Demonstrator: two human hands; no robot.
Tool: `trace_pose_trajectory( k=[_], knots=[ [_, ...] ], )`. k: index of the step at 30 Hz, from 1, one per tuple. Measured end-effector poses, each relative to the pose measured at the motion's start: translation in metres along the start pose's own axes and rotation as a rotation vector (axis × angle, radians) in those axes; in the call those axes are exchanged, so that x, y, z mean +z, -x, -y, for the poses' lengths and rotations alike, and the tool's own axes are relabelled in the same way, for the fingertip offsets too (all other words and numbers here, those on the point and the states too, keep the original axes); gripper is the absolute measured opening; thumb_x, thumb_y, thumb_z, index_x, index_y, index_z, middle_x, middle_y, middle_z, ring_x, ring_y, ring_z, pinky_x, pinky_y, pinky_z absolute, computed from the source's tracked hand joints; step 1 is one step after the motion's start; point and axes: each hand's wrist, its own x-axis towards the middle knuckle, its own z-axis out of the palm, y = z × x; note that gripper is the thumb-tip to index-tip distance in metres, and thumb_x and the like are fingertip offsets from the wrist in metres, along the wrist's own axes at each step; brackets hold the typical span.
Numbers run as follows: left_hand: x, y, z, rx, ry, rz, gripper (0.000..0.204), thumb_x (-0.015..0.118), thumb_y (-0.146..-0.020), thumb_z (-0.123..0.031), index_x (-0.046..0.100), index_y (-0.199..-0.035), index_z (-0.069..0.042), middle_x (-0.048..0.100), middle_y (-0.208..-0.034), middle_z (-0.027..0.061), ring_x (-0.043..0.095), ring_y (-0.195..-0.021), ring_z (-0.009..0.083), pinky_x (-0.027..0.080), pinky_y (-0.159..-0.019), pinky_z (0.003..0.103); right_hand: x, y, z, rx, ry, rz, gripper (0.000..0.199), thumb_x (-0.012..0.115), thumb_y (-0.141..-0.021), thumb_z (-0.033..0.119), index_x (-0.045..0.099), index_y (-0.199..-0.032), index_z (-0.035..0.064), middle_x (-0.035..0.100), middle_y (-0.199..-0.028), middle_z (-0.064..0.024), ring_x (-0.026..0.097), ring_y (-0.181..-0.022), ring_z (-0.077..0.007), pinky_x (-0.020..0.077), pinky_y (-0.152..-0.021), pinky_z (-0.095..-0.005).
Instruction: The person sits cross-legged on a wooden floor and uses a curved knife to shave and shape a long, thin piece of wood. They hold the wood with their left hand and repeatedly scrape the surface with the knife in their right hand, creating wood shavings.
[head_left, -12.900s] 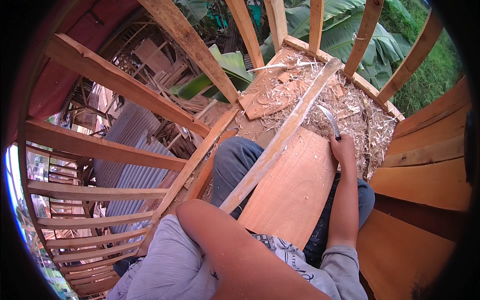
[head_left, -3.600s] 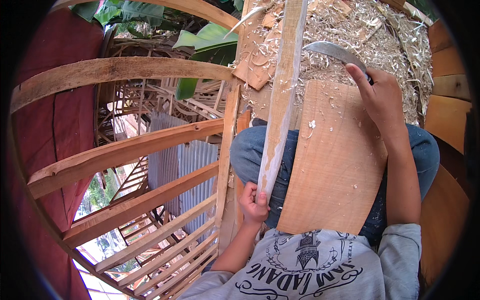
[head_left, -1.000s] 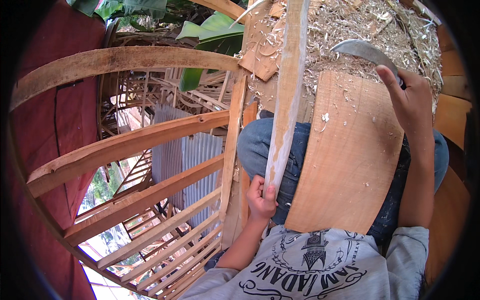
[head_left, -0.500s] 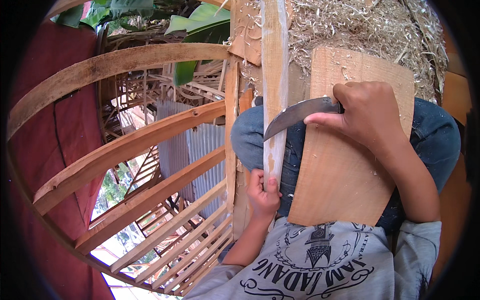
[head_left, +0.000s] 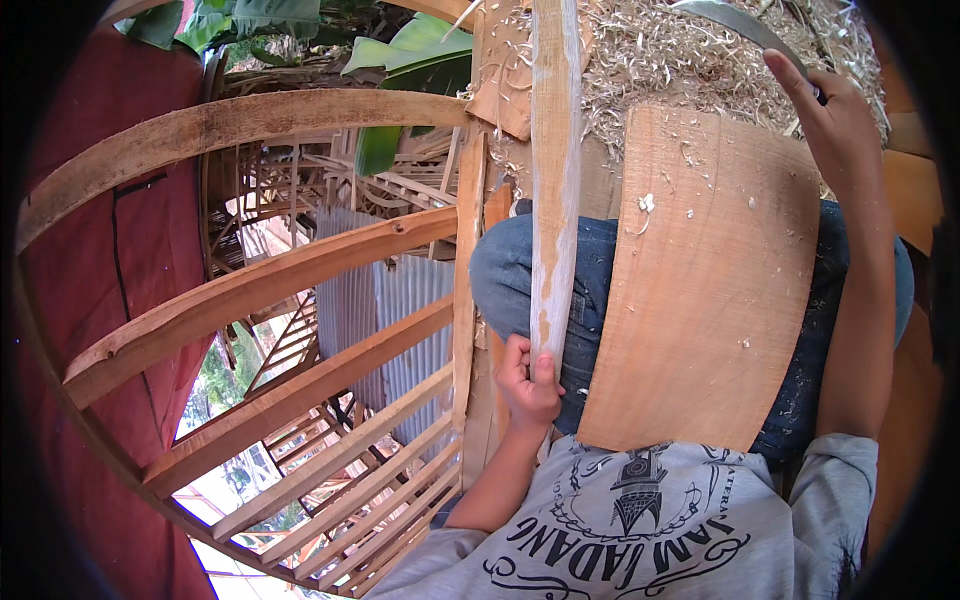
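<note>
My left hand [head_left: 532, 382] is closed round the near end of a long pale strip [head_left: 556, 170], which looks like split bamboo or wood with whitish scraped edges. The strip runs away from me past my left knee. At the upper right, my right hand [head_left: 835, 115] grips the handle of a knife [head_left: 745, 25] with a curved grey blade, held apart from the strip and pointing left. A wide, thin wooden board [head_left: 705, 290] lies across my lap, with a few small shavings [head_left: 646, 203] on it.
Curly shavings [head_left: 670, 75] are heaped on the floor ahead. A wooden railing [head_left: 270, 265] with several slats curves along my left, with a red sheet [head_left: 110, 300] beyond it. Corrugated metal [head_left: 415, 300] and a green leaf [head_left: 415, 50] show past the slats.
My right hand has swung the knife away from the strip, forward and to the right. A clump of shavings now shows on the board. My left hand keeps its hold.
</note>
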Motion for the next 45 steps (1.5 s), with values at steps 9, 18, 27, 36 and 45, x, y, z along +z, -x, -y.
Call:
trace_pose_trajectory(
  k=[9, 18, 27, 36, 45],
  knots=[
    [0.007, 0.005, -0.005, -0.006, -0.108, -0.075, 0.031, 0.057, -0.092, -0.029, 0.047, -0.081, -0.002, 0.052, -0.052, 0.0027, 0.049, -0.042, 0.0077, 0.036, -0.04, 0.024, 0.015, 0.105, 0.094, -0.53, 0.071, 0.373, 0.067, 0.054, -0.077, 0.067, 0.065, -0.059, 0.0036, 0.059, -0.052, -0.0118, 0.062, -0.05, -0.025, 0.0471, -0.048, -0.0335],
    [0.007, 0.007, 0.0, 0.051, -0.196, -0.106, 0.032, 0.057, -0.093, -0.031, 0.048, -0.081, -0.003, 0.053, -0.052, 0.0047, 0.053, -0.043, 0.0109, 0.039, -0.042, 0.026, 0.027, 0.056, 0.07, -0.246, 0.127, -0.095, 0.07, 0.053, -0.078, 0.07, 0.065, -0.061, 0.0026, 0.056, -0.052, -0.0128, 0.06, -0.052, -0.0247, 0.0485, -0.052, -0.037],
    [-0.004, -0.004, -0.001, -0.027, 0.097, 0.036, 0.038, 0.051, -0.094, -0.039, 0.045, -0.083, -0.003, 0.051, -0.057, 0.0026, 0.047, -0.04, 0.0073, 0.035, -0.035, 0.021, 0.004, 0.05, 0.053, -0.207, -0.12, 0.041, 0.068, 0.06, -0.079, 0.064, 0.058, -0.056, -0.0005, 0.042, -0.043, -0.0107, 0.043, -0.041, -0.0228, 0.0348, -0.045, -0.0365],
    [-0.025, -0.018, -0.008, -0.202, 0.173, 0.282, 0.063, 0.042, -0.089, -0.064, 0.044, -0.084, -0.001, 0.043, -0.055, 0.0064, 0.042, -0.036, 0.0116, 0.036, -0.028, 0.022, 0.033, 0.098, 0.091, -0.674, -0.141, 0.078, 0.063, 0.064, -0.071, 0.066, 0.053, -0.053, 0.0066, 0.052, -0.048, -0.0092, 0.057, -0.045, -0.0253, 0.0446, -0.046, -0.0341],
    [-0.03, -0.02, -0.009, -0.277, 0.199, 0.322, 0.065, 0.041, -0.088, -0.066, 0.043, -0.084, -0.002, 0.043, -0.053, 0.0095, 0.041, -0.035, 0.0129, 0.036, -0.029, 0.023, 0.036, 0.086, 0.094, -0.648, -0.086, -0.06, 0.062, 0.064, -0.069, 0.067, 0.054, -0.055, 0.0071, 0.052, -0.048, -0.0096, 0.057, -0.045, -0.0259, 0.044, -0.045, -0.0343]
  ],
)
